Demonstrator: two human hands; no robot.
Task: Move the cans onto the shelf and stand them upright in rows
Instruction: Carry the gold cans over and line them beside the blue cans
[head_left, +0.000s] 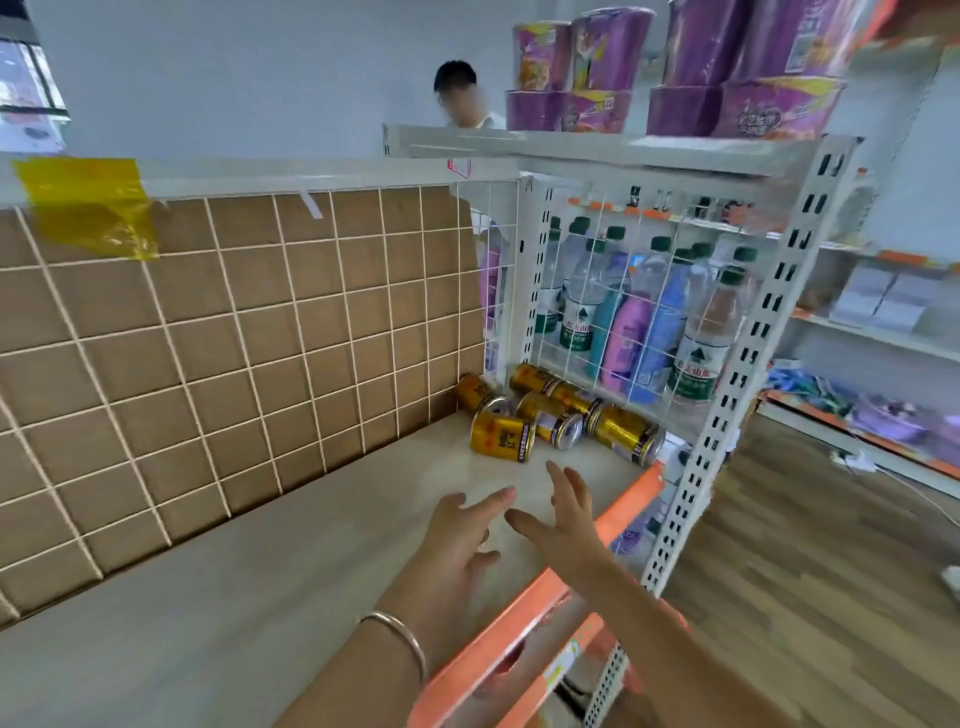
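Hovering, left hand (457, 535) and right hand (566, 525) held nothing, fingers (493, 499) spread; cans (501, 435) at one o'clock looked rigid, slick; grip sidewalls.

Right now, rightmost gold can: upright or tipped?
Tipped. The rightmost can lies on its side on the shelf, one end facing forward.

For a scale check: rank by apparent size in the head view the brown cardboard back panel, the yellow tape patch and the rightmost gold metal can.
1. brown cardboard back panel
2. yellow tape patch
3. rightmost gold metal can; real sizes unsure, as distances differ.
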